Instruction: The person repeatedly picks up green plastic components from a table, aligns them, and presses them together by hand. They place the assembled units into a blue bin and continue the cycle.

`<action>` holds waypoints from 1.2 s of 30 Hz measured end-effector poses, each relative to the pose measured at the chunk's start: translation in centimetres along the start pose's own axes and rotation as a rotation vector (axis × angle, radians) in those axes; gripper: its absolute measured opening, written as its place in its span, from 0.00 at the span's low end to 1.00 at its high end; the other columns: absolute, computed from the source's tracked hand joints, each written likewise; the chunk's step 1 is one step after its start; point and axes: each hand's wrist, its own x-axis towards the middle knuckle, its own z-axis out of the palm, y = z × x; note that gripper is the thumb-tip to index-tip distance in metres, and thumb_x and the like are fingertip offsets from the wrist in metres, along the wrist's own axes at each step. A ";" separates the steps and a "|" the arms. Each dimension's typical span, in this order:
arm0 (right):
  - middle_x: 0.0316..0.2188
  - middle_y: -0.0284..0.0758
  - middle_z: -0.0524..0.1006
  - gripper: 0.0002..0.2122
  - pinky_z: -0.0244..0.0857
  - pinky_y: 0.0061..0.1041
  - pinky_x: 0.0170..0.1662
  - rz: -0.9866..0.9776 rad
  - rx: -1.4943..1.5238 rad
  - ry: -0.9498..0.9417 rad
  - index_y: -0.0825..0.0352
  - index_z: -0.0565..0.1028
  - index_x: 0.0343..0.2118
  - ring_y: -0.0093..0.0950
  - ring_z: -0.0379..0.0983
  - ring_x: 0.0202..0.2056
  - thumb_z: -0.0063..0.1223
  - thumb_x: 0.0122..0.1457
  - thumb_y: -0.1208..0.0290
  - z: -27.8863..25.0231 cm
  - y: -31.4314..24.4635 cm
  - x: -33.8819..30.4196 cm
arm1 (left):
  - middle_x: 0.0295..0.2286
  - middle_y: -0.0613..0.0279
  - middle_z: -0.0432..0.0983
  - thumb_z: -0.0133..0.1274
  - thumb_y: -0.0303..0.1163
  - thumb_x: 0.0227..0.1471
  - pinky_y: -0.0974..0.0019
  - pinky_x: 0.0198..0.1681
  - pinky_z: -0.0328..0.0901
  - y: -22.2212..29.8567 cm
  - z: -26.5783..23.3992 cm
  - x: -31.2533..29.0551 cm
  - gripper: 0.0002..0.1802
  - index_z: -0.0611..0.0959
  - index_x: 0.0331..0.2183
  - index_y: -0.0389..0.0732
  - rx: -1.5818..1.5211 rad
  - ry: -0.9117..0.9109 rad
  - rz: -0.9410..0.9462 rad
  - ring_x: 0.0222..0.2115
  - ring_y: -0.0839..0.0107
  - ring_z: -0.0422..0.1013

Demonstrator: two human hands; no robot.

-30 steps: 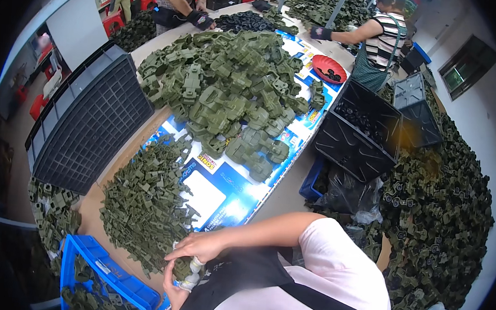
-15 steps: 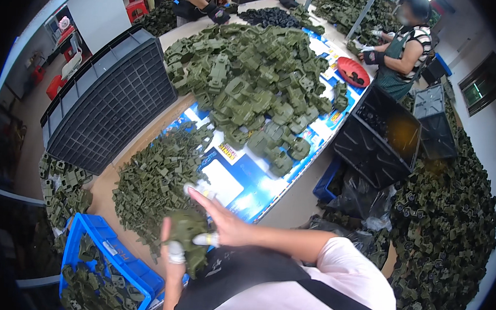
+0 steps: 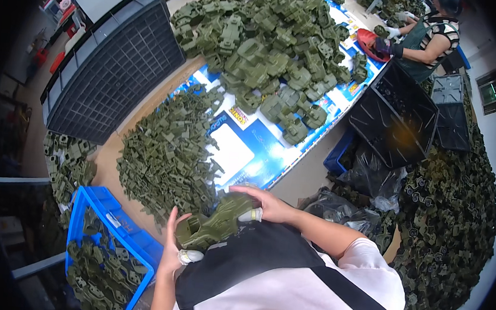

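In front of my dark apron, both hands hold an olive-green plastic toy vehicle body (image 3: pixel 218 220), stretched lengthwise between them and slightly tilted. My left hand (image 3: pixel 173 252) grips its left end, beside a squarish opening in the shell. Around the other end closes my right hand (image 3: pixel 267 206), with the thumb on the near side. White covers wrap both thumbs. Just beyond lies a heap of small green plastic parts (image 3: pixel 166 150). Farther back is a bigger pile of similar green vehicle bodies (image 3: pixel 265 54).
A blue crate (image 3: pixel 113 218) containing green parts stands at the lower left, below a large dark grey crate (image 3: pixel 117 67). Black crates (image 3: pixel 395 116) and plastic bags (image 3: pixel 374 177) are on the right, near another heap (image 3: pixel 445 224). A co-worker (image 3: pixel 433 44) reaches into a red bowl (image 3: pixel 370 43).
The toy vehicle body has turned from upright to lengthwise across my apron, and my hands have moved farther apart. The view has shifted. The co-worker's hand has moved into the red bowl.
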 end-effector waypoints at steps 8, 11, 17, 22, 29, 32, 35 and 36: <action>0.45 0.37 0.68 0.26 0.55 0.27 0.52 -0.055 -0.136 -0.060 0.63 0.66 0.50 0.30 0.64 0.48 0.61 0.47 0.70 -0.5 0.5 -2.0 | 0.46 0.57 0.65 0.68 0.23 0.29 0.66 0.48 0.62 -4.6 0.2 -1.5 0.48 0.60 0.52 0.38 0.184 0.133 -0.066 0.46 0.67 0.65; 0.45 0.36 0.69 0.25 0.55 0.26 0.52 -0.061 -0.126 0.015 0.62 0.67 0.50 0.29 0.64 0.47 0.61 0.47 0.71 -1.5 0.2 -3.2 | 0.44 0.56 0.66 0.67 0.23 0.29 0.66 0.48 0.62 -3.8 1.7 -0.3 0.49 0.58 0.53 0.40 0.211 0.087 -0.012 0.45 0.66 0.66; 0.47 0.32 0.67 0.20 0.57 0.26 0.51 0.032 0.286 0.675 0.65 0.67 0.49 0.24 0.62 0.49 0.54 0.52 0.72 -8.4 0.5 -3.4 | 0.50 0.50 0.60 0.59 0.34 0.41 0.59 0.54 0.52 0.9 3.4 5.4 0.52 0.44 0.60 0.47 0.476 0.259 0.286 0.51 0.60 0.59; 0.39 0.31 0.70 0.15 0.64 0.21 0.36 -0.595 0.508 1.364 0.61 0.64 0.49 0.21 0.68 0.37 0.39 0.60 0.65 -29.3 1.2 0.4 | 0.48 0.52 0.63 0.51 0.25 0.44 0.56 0.55 0.50 -0.1 -3.4 4.3 0.35 0.60 0.56 0.43 0.563 0.548 0.161 0.52 0.61 0.58; 0.36 0.42 0.74 0.22 0.70 0.30 0.25 -0.237 -0.106 1.697 0.59 0.68 0.50 0.33 0.73 0.28 0.51 0.49 0.77 -55.0 3.3 3.0 | 0.45 0.54 0.66 0.47 0.26 0.50 0.65 0.49 0.58 -2.1 -14.8 -1.0 0.28 0.63 0.54 0.42 0.576 0.919 0.222 0.45 0.67 0.63; 0.36 0.41 0.76 0.21 0.65 0.35 0.40 0.105 -1.677 1.179 0.57 0.71 0.47 0.39 0.72 0.34 0.55 0.47 0.66 -57.6 1.9 1.2 | 0.46 0.51 0.67 0.48 0.28 0.49 0.61 0.50 0.58 -1.7 -14.4 -4.8 0.27 0.65 0.52 0.37 0.818 1.343 0.127 0.46 0.61 0.64; 0.37 0.42 0.73 0.21 0.62 0.33 0.43 0.090 -0.955 1.161 0.64 0.68 0.49 0.36 0.69 0.37 0.54 0.50 0.68 -54.2 2.4 -0.6 | 0.43 0.44 0.70 0.56 0.26 0.39 0.61 0.48 0.59 -1.0 -17.2 -9.9 0.28 0.71 0.46 0.33 1.234 1.806 0.144 0.44 0.55 0.67; 0.46 0.46 0.70 0.23 0.57 0.33 0.52 0.005 -1.191 1.108 0.67 0.66 0.51 0.38 0.66 0.46 0.53 0.52 0.67 -56.5 4.3 -2.7 | 0.41 0.44 0.71 0.58 0.29 0.38 0.60 0.46 0.59 -2.6 -19.8 -12.3 0.29 0.71 0.46 0.34 1.237 1.925 0.211 0.41 0.52 0.67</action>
